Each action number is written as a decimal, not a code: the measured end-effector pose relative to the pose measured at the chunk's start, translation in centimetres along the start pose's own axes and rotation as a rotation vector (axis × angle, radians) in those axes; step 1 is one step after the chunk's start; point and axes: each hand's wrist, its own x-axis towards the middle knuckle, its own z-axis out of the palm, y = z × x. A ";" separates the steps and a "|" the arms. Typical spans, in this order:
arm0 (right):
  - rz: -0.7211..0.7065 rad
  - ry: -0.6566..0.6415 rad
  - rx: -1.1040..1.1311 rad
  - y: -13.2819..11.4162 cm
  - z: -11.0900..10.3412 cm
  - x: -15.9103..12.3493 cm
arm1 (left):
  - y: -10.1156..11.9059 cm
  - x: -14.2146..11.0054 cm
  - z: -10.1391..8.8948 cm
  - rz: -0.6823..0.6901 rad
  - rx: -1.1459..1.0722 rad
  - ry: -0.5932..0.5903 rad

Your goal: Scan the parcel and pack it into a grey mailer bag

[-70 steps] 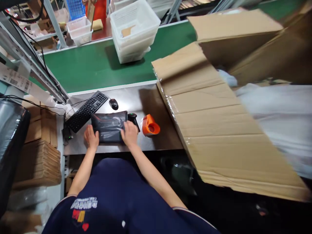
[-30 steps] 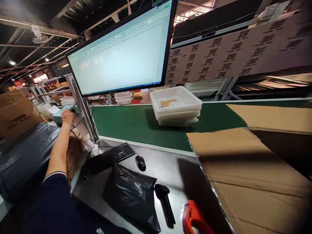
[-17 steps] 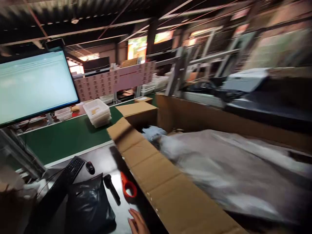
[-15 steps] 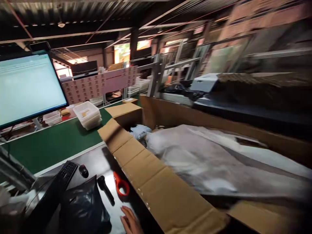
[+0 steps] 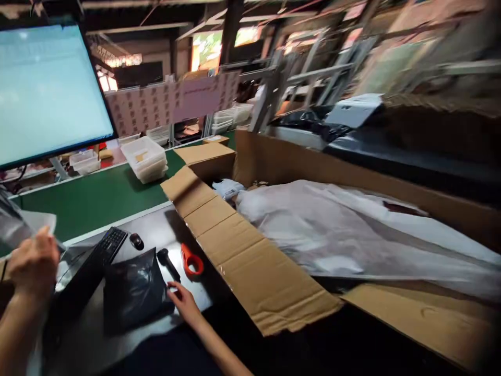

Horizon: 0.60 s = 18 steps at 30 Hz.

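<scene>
At the left edge my left hand [image 5: 34,261] is raised, its fingers closed on a pale, see-through plastic bag [image 5: 18,227], slightly blurred. My right hand [image 5: 183,303] is low over the desk, fingers apart and slightly bent, at the right edge of a black plastic mailer bag [image 5: 133,290]. Whether its fingertips touch the mailer, I cannot tell. Just beyond those fingers lies a black handheld scanner [image 5: 168,262]. To the scanner's right is a red-orange tape dispenser [image 5: 191,262].
A keyboard [image 5: 109,245] and mouse [image 5: 136,241] lie behind the mailer, below a monitor [image 5: 50,94]. On the green conveyor [image 5: 90,201] stand stacked white trays [image 5: 144,159]. A large open carton [image 5: 250,261] at right holds white plastic-wrapped goods [image 5: 313,224].
The view has tilted down. My left hand has come into view with the pale plastic bag. My right hand has moved left to the mailer's edge.
</scene>
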 end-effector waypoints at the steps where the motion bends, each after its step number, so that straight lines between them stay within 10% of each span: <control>1: 0.056 -0.062 0.086 -1.1 1.4 0.2 | 0.8 -2.9 0.6 -0.022 -0.059 0.015; 6: 0.418 -0.437 0.561 -3.4 7.4 -0.5 | 6.0 -18.1 5.8 -0.229 -0.741 -0.239; 10: 0.494 -0.223 0.640 -2.1 8.1 -1.6 | 5.7 -27.7 7.6 -0.598 -1.005 -0.514; 14: 0.459 -0.124 0.453 -0.6 7.0 -2.1 | 3.6 -32.1 7.9 -0.638 -1.139 -0.763; 18: 0.461 -0.097 0.306 0.4 6.3 -3.2 | 2.8 -33.6 9.2 -0.752 -1.092 -0.701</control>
